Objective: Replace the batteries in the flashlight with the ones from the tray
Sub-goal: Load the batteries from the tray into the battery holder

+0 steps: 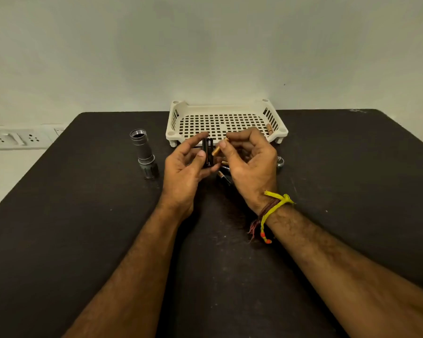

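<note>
Apparently battery (219, 147) against holder (208, 152).

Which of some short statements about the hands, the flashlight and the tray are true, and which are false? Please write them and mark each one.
1. The left hand holds the black battery holder. True.
2. The right hand is empty. False: its fingers pinch a gold battery.
3. The flashlight body lies on its side in the tray. False: it stands upright on the table, left of the hands.
4. One gold battery lies at the right end of the white tray. True.
5. The flashlight is closed. False: its threaded top is open.
</note>
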`<state>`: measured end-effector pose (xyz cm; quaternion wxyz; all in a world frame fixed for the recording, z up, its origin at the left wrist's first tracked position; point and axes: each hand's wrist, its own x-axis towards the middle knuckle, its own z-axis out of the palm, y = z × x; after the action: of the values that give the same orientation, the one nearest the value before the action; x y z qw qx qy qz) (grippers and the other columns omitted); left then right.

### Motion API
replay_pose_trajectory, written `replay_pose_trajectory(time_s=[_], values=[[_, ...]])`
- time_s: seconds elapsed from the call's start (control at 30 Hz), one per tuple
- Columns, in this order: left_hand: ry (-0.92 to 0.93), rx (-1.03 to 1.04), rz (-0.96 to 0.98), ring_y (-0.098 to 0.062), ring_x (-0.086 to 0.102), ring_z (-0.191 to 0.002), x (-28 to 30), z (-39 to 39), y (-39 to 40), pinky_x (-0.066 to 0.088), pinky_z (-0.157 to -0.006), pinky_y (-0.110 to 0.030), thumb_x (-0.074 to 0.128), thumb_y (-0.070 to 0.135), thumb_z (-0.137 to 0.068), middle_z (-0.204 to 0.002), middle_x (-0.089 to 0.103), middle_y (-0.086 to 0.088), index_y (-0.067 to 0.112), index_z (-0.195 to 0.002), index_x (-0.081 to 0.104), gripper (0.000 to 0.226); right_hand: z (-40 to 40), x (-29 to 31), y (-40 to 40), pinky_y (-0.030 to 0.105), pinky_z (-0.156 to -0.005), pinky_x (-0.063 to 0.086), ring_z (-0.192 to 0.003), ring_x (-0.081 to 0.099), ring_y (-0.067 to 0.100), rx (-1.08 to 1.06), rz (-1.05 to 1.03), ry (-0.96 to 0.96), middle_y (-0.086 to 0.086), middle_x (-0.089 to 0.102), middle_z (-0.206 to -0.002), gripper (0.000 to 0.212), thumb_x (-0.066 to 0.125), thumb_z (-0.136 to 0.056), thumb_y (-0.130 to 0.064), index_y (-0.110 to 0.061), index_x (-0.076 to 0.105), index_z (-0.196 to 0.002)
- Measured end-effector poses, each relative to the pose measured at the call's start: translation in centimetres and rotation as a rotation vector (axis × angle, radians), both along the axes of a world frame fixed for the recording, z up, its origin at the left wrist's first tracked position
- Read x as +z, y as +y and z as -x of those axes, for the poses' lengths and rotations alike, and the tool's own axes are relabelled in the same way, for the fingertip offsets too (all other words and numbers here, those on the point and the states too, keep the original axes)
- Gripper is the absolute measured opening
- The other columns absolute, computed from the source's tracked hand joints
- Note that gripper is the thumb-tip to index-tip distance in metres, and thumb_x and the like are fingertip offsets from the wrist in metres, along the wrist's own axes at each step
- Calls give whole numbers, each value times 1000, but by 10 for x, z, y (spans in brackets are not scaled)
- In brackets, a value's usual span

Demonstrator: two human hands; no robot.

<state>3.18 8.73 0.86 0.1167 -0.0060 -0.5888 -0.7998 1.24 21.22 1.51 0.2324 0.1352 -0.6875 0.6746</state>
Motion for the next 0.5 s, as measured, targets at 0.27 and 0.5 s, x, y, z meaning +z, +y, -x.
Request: replay_pose_trajectory(time_s=[0.27,0.5], values=[[17,-14,-1,-22,72,-99,-1,0,0,60,-82,-41,52,-6,-97,-104,69,-16,4,-130,59,35,3,0,1,24,-70,59,-78,69,7,-41,-238,155,-5,67,-83,11,75,-85,-7,-1,66,-90],[22,25,-54,-19,72,-90,-1,-1,-3,61,-76,-35,52,-7,-96,-101,70,-16,3,-128,59,34,5,0,0,40,-80,54,-88,64,22,35,-523,193,9,66,-90,11,73,-85,-3,-3,76,-96]])
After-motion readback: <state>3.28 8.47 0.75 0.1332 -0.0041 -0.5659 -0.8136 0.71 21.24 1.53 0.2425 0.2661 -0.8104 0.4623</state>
